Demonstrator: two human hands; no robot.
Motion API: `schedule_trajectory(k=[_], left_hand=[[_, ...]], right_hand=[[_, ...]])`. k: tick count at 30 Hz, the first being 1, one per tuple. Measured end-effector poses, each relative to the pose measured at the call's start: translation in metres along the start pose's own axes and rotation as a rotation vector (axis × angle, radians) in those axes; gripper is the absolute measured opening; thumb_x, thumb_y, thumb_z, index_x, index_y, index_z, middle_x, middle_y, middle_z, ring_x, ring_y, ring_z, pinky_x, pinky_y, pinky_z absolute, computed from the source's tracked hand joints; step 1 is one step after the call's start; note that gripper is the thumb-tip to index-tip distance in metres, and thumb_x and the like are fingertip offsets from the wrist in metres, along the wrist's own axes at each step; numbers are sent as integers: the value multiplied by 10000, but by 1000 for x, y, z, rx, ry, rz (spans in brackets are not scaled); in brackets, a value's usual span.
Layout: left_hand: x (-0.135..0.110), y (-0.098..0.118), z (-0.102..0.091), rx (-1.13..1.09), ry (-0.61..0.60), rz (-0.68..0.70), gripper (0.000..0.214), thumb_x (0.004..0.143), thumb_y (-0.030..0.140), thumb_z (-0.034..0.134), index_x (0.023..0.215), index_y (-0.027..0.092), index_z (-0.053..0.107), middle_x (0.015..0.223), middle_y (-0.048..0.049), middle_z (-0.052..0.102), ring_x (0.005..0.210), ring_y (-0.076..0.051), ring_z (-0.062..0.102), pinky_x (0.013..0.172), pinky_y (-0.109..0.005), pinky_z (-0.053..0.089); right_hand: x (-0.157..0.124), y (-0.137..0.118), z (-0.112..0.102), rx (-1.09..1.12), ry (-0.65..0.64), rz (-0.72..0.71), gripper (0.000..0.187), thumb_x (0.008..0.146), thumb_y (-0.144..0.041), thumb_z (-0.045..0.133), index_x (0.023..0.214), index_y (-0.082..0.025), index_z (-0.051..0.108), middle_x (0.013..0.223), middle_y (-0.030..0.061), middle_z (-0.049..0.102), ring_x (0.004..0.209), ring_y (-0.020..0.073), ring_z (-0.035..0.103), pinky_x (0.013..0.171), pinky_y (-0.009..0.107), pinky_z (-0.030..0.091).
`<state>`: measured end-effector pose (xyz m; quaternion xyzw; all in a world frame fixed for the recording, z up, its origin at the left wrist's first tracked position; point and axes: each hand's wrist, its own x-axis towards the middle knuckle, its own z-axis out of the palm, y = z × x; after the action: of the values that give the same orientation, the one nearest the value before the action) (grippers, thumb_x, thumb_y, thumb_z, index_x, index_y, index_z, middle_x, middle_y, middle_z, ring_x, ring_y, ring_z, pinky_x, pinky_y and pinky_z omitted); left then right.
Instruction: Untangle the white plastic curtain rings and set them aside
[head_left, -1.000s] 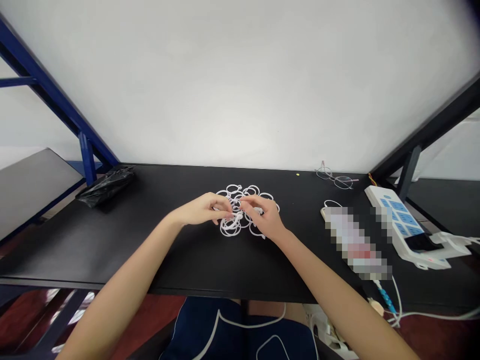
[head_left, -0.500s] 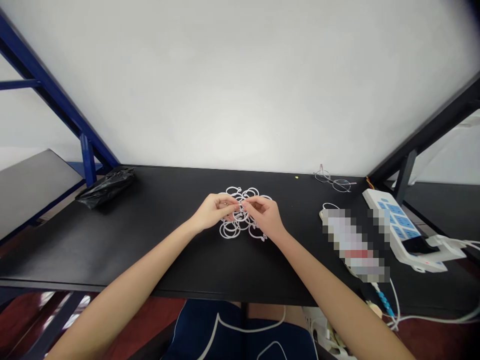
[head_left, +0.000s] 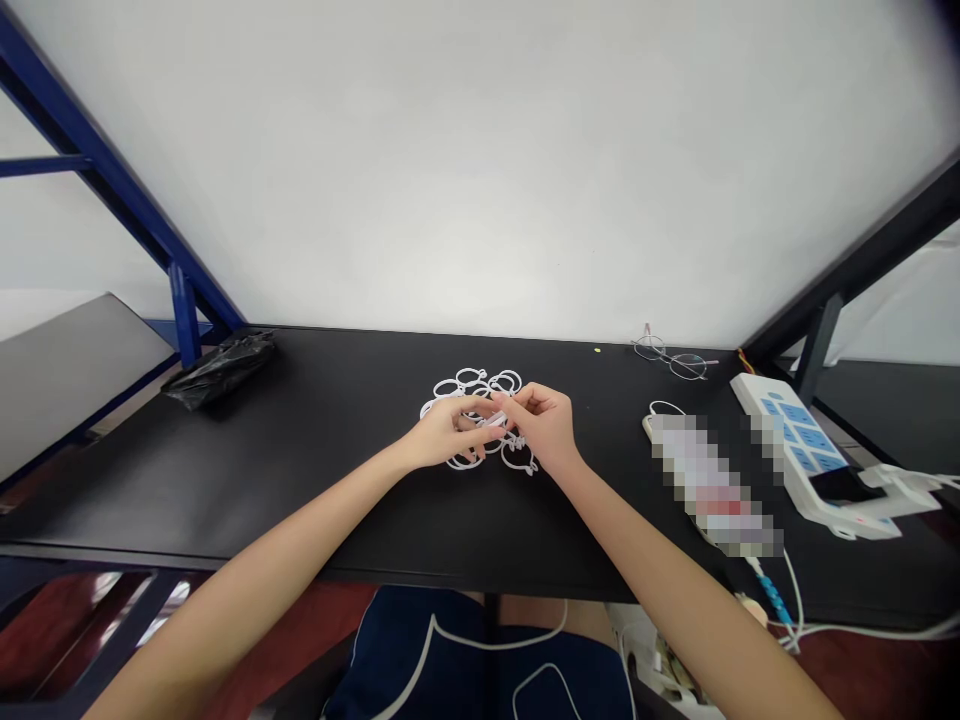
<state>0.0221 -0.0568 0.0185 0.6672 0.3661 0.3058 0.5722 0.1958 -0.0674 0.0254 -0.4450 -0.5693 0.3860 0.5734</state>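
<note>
Several thin white rings with small clasp ends, like curtain rings (head_left: 471,377), lie in a loose pile on the black table. Over the pile, my left hand (head_left: 448,432) pinches a white ring between thumb and fingers. My right hand (head_left: 541,420) meets it from the right, thumb and forefinger closed on the same ring. Fingers cover most of that ring, and its clasp cannot be made out. One loose white ring (head_left: 517,467) lies just below my right hand.
A black plastic bag (head_left: 221,370) lies at the table's left. Eyeglasses (head_left: 670,357) rest at the back right. Nearer on the right are a phone (head_left: 709,485) with a cable and a white power strip (head_left: 802,440) with plugs. A wall panel (head_left: 480,200) closes off the back.
Both hands have shifted slightly right, and the held ring has turned from facing me to nearly edge-on. More rings show at the pile's left.
</note>
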Motion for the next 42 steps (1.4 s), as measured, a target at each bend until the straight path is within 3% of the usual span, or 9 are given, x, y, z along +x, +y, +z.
schedule_trajectory(k=[2, 4, 7, 17, 21, 30, 35, 39, 42], left_hand=[[1, 1, 0, -22, 16, -10, 514, 747, 467, 748, 1130, 147, 628, 1083, -109, 659, 606, -121, 670, 519, -237, 584], [1, 3, -1, -40, 46, -44, 485, 739, 449, 761, 1083, 132, 633, 814, -53, 690, 568, -114, 644, 528, -223, 567], [2, 6, -4, -80, 89, -90, 428, 732, 412, 776, 1019, 131, 628, 573, 21, 614, 511, -94, 591, 539, -211, 546], [2, 9, -4, -268, 71, -75, 431, 697, 363, 800, 1046, 173, 631, 931, -29, 616, 773, -126, 609, 594, -237, 574], [1, 12, -6, -366, 121, -57, 401, 728, 375, 771, 1044, 165, 641, 1008, -54, 601, 827, -141, 592, 591, -240, 570], [1, 9, -11, -344, 177, -7, 396, 707, 332, 793, 1033, 179, 629, 951, -30, 574, 852, -148, 581, 585, -217, 552], [1, 9, -10, -337, 178, -8, 420, 698, 337, 802, 1038, 180, 611, 958, -35, 586, 849, -149, 591, 594, -218, 551], [1, 13, -8, -303, 112, -32, 398, 782, 431, 717, 1064, 166, 622, 940, -41, 594, 754, -116, 565, 561, -219, 546], [1, 12, -5, -196, 78, 28, 401, 850, 524, 601, 974, 143, 617, 785, -4, 560, 576, -76, 506, 450, -186, 468]], right_hand=[[0, 0, 1, 3, 6, 10, 383, 721, -437, 766, 534, -185, 546, 441, -32, 551, 380, 81, 459, 396, 215, 388], [0, 0, 2, 10, 3, 21, 386, 730, -464, 751, 546, -185, 558, 436, -34, 541, 371, 81, 452, 384, 215, 378], [0, 0, 3, 32, -13, 24, 404, 740, -499, 731, 548, -184, 566, 451, -26, 558, 372, 85, 468, 389, 219, 392], [-2, 6, 6, 71, -7, -31, 318, 783, -416, 723, 597, -180, 617, 502, -12, 613, 425, 102, 551, 467, 230, 459], [-2, 4, 6, 67, 10, -54, 220, 821, -384, 681, 726, -185, 687, 543, -9, 638, 489, 131, 611, 519, 253, 501], [2, 1, 2, 114, -32, 9, 183, 740, -359, 759, 801, -188, 745, 733, 33, 731, 604, 166, 678, 577, 299, 578], [3, 1, 0, 153, -54, 52, 198, 700, -368, 792, 779, -192, 748, 686, 17, 716, 560, 145, 646, 563, 297, 567], [3, 3, 0, 176, -96, 44, 202, 704, -376, 793, 772, -192, 743, 635, 4, 692, 562, 135, 630, 588, 290, 559], [2, 4, 2, 166, -130, 30, 232, 702, -404, 788, 767, -188, 734, 615, 1, 678, 555, 135, 625, 591, 290, 553]])
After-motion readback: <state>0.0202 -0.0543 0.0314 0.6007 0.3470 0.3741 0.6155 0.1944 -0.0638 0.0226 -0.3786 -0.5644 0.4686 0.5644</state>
